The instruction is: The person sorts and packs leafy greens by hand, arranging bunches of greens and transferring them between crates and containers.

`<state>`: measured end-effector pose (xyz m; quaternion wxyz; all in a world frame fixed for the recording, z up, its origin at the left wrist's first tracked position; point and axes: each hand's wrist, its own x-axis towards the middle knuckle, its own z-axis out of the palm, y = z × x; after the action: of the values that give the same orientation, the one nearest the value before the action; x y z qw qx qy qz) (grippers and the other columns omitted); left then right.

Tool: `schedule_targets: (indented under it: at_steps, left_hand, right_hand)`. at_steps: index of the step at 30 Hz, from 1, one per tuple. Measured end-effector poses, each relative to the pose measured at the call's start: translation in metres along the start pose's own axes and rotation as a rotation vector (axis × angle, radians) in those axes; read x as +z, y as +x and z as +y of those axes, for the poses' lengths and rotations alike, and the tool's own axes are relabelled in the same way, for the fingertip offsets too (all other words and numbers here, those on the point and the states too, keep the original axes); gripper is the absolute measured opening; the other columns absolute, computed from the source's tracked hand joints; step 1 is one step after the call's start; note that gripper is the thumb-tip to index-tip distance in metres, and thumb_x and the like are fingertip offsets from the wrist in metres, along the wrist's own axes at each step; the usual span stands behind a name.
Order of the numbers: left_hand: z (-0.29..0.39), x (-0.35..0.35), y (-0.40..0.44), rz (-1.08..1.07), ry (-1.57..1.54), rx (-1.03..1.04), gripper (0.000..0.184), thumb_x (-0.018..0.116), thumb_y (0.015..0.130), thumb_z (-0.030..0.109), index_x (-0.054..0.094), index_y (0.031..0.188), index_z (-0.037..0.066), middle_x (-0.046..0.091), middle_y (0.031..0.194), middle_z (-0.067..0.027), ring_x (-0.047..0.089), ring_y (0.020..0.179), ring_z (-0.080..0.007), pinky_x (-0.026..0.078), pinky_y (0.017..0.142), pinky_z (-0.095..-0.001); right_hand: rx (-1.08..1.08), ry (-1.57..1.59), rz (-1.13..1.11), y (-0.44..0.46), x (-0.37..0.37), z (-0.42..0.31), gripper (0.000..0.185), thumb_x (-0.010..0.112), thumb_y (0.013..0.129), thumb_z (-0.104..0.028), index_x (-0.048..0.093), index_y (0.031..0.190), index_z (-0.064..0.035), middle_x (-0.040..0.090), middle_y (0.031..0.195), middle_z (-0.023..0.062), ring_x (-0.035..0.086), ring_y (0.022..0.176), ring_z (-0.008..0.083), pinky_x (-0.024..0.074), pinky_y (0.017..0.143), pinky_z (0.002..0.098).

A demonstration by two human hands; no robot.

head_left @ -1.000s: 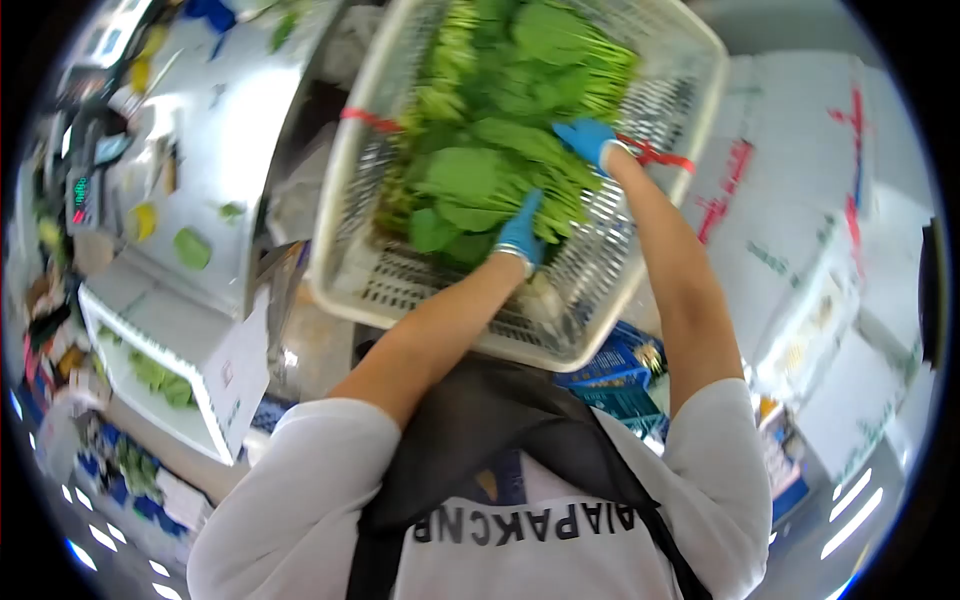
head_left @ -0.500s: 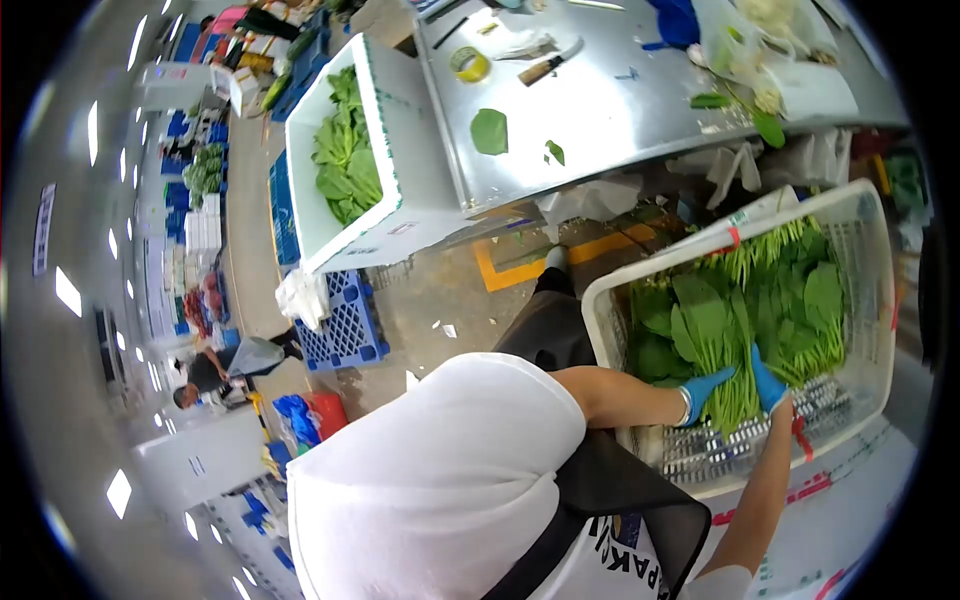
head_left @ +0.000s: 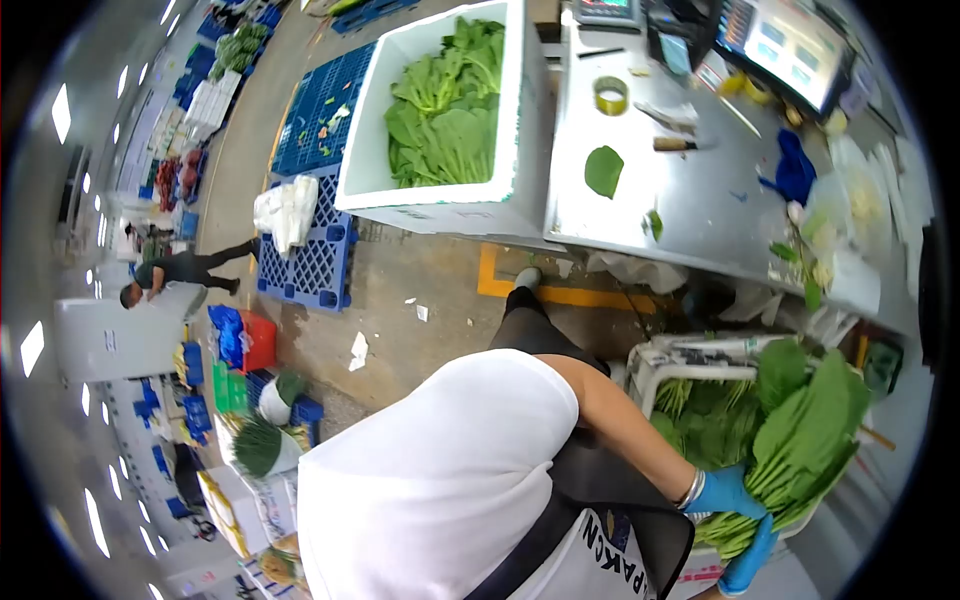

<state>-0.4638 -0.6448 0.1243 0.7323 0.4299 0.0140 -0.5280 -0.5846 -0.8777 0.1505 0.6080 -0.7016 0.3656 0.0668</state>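
Observation:
Blue gloves cover both hands, at the lower right. My left hand [head_left: 725,490] is closed around the stem side of a big bunch of leafy greens [head_left: 805,445]. Close below it, my right hand [head_left: 750,562] grips the same bunch by its pale stems; some of its fingers are hidden. The broad leaves point up and to the right, over a white plastic crate [head_left: 642,385]. More greens [head_left: 715,420] lie inside that crate, partly covered by the bunch.
A white foam box [head_left: 440,216] holds more greens. Beside it, a metal table [head_left: 575,205] carries a tape roll [head_left: 610,95], a wooden-handled knife [head_left: 675,144], a loose leaf [head_left: 603,171] and a monitor [head_left: 785,50]. Blue pallets [head_left: 320,250] sit on the floor. Another person [head_left: 190,270] stands farther off.
Both hands have lifted the bunch from among the crate's greens and moved it toward the lower right of the view. My view has shifted, showing more of the table's screen end.

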Motion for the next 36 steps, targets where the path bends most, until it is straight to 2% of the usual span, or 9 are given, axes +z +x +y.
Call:
schedule_targets:
  at_steps: [6, 12, 19, 22, 23, 25, 28, 31, 36]
  left_hand:
    - [0.117, -0.126, -0.111, 0.183, 0.070, 0.559, 0.103, 0.090, 0.066, 0.031, 0.032, 0.146, 0.001, 0.057, 0.133, -0.0153, 0.054, 0.120, -0.0256, 0.045, 0.103, -0.0364]
    - [0.201, -0.319, -0.275, 0.540, 0.010, 0.863, 0.089, 0.091, 0.065, 0.028, 0.046, 0.136, 0.000, 0.062, 0.127, -0.0140, 0.060, 0.111, -0.0222, 0.049, 0.097, -0.0358]
    - [0.218, -0.548, -0.434, 0.421, -0.445, 0.743, 0.033, 0.077, 0.085, 0.023, 0.071, 0.112, 0.005, 0.071, 0.111, -0.0076, 0.066, 0.099, -0.0146, 0.053, 0.089, -0.0303]
    - [0.201, -0.614, -0.465, 0.423, -0.604, 0.621, 0.021, 0.072, 0.090, 0.022, 0.071, 0.106, 0.009, 0.073, 0.100, -0.0027, 0.068, 0.089, -0.0132, 0.056, 0.077, -0.0283]
    - [0.178, -0.652, -0.457, 0.317, -0.791, 0.592, 0.034, 0.071, 0.091, 0.020, 0.065, 0.121, 0.007, 0.071, 0.110, -0.0057, 0.068, 0.092, -0.0157, 0.056, 0.076, -0.0275]
    - [0.128, -0.708, -0.444, 0.258, -0.676, 0.745, 0.059, 0.056, 0.100, 0.031, 0.036, 0.150, 0.005, 0.053, 0.141, -0.0084, 0.055, 0.122, -0.0193, 0.045, 0.104, -0.0346]
    - [0.121, -0.711, -0.451, 0.219, -0.941, 0.581, 0.062, 0.045, 0.100, 0.052, 0.045, 0.143, 0.008, 0.052, 0.144, -0.0097, 0.048, 0.132, -0.0247, 0.033, 0.115, -0.0405]
    - [0.127, -0.707, -0.454, 0.440, -0.835, 0.515, 0.058, 0.051, 0.097, 0.054, 0.054, 0.137, 0.012, 0.061, 0.133, -0.0099, 0.061, 0.118, -0.0264, 0.050, 0.100, -0.0462]
    - [0.138, -0.711, -0.449, 0.333, -0.935, 0.499, 0.056, 0.054, 0.097, 0.050, 0.054, 0.138, 0.011, 0.062, 0.131, -0.0101, 0.060, 0.119, -0.0280, 0.048, 0.104, -0.0464]
  right_hand:
    - [-0.314, -0.220, 0.096, 0.052, 0.191, -0.081, 0.049, 0.044, 0.105, -0.026, 0.043, 0.144, 0.0042, 0.050, 0.142, 0.0130, 0.048, 0.128, 0.0218, 0.0350, 0.111, 0.0362]
    - [-0.706, -0.350, -0.393, 0.086, 0.489, -0.167, 0.049, 0.037, 0.107, -0.025, 0.040, 0.146, 0.0041, 0.045, 0.147, 0.0146, 0.045, 0.133, 0.0249, 0.0312, 0.114, 0.0363]
    - [-0.454, -0.208, -0.888, -0.008, 0.810, -0.221, 0.049, 0.058, 0.100, -0.027, 0.048, 0.136, 0.0045, 0.055, 0.134, 0.0133, 0.054, 0.120, 0.0208, 0.0432, 0.100, 0.0342]
    - [-0.655, -0.491, -0.928, -0.029, 0.870, -0.216, 0.059, 0.061, 0.097, -0.034, 0.046, 0.136, 0.0074, 0.054, 0.134, 0.0171, 0.052, 0.121, 0.0263, 0.0408, 0.101, 0.0372]
    - [-0.694, -0.551, -0.972, -0.020, 0.884, -0.203, 0.064, 0.061, 0.097, -0.037, 0.043, 0.138, 0.0085, 0.051, 0.137, 0.0191, 0.049, 0.125, 0.0278, 0.0390, 0.104, 0.0381]
    - [-0.501, -0.686, -0.952, -0.018, 0.904, -0.179, 0.074, 0.059, 0.096, -0.043, 0.038, 0.143, 0.0105, 0.042, 0.147, 0.0226, 0.040, 0.135, 0.0306, 0.0331, 0.110, 0.0391]
    - [-0.109, -0.521, -1.223, -0.033, 0.913, -0.188, 0.068, 0.050, 0.097, -0.052, 0.041, 0.149, -0.0086, 0.039, 0.152, 0.0130, 0.038, 0.138, 0.0283, 0.0329, 0.112, 0.0389]
    - [0.072, -0.402, -1.135, -0.015, 0.910, -0.172, 0.071, 0.048, 0.097, -0.059, 0.046, 0.144, -0.0063, 0.044, 0.147, 0.0114, 0.049, 0.128, 0.0308, 0.0437, 0.101, 0.0496]
    - [0.292, -0.245, -0.898, 0.036, 0.893, -0.159, 0.092, 0.044, 0.088, -0.076, 0.037, 0.149, -0.0069, 0.043, 0.147, 0.0169, 0.053, 0.123, 0.0295, 0.0470, 0.097, 0.0497]
